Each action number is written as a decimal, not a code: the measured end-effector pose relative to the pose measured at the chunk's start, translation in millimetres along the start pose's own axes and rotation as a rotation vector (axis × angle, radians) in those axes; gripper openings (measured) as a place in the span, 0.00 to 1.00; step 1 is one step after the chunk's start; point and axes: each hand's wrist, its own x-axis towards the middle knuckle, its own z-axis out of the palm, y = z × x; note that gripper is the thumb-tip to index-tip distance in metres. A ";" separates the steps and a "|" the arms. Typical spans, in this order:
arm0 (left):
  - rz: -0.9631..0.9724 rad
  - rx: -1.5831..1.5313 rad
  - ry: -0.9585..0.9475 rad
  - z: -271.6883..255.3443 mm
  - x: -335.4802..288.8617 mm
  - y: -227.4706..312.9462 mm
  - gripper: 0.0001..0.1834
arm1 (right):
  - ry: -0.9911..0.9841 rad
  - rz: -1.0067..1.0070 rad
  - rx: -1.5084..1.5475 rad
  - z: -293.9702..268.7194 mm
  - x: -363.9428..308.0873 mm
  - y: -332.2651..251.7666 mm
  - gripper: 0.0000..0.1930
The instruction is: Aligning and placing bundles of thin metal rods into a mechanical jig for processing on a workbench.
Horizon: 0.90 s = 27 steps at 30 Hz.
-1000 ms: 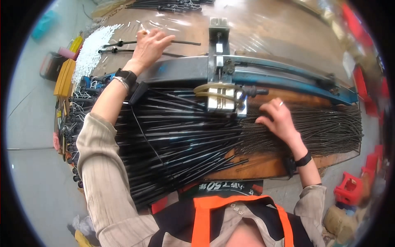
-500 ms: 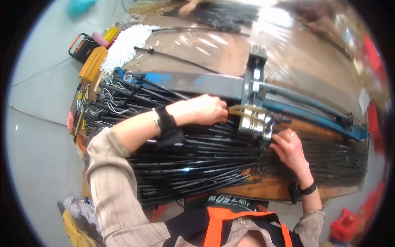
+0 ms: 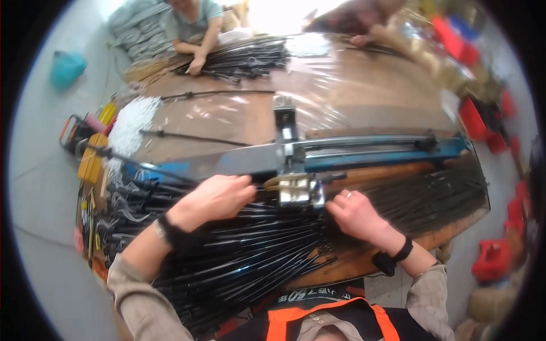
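My left hand is closed, fingers curled, just left of a metal clamping fixture. A long black rod runs from the far left into this hand, and the hand appears to grip it. My right hand has thumb and fingers pinched together at the fixture's right side; what they hold, if anything, is hidden. Yellowish tubes curve over the fixture's left side. Many black rods with white cords at their left ends lie below my left hand. Thin dark rods lie right of my right hand.
A blue steel rail crosses the table behind the fixture. White small pieces are heaped at the left, near a yellow box. Across the table, a person's hands are at another black bundle. Red bins stand at the right.
The view has tilted, so the scene sits lower and farther left and a person across the table shows. Both hands remain beside the fixture. The black rod's left end now sticks out over the yellow box.
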 end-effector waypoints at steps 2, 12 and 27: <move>-0.080 -0.045 0.008 -29.5 1.5 4.2 0.06 | 0.021 0.070 0.042 -9.8 -6.0 5.7 0.11; -0.031 -0.175 0.280 -53.9 36.5 98.0 0.07 | 0.316 0.267 0.775 -33.6 -36.6 18.2 0.09; 0.132 -0.257 0.360 -50.1 101.7 145.4 0.07 | 0.671 0.493 0.909 -38.7 -78.6 20.3 0.11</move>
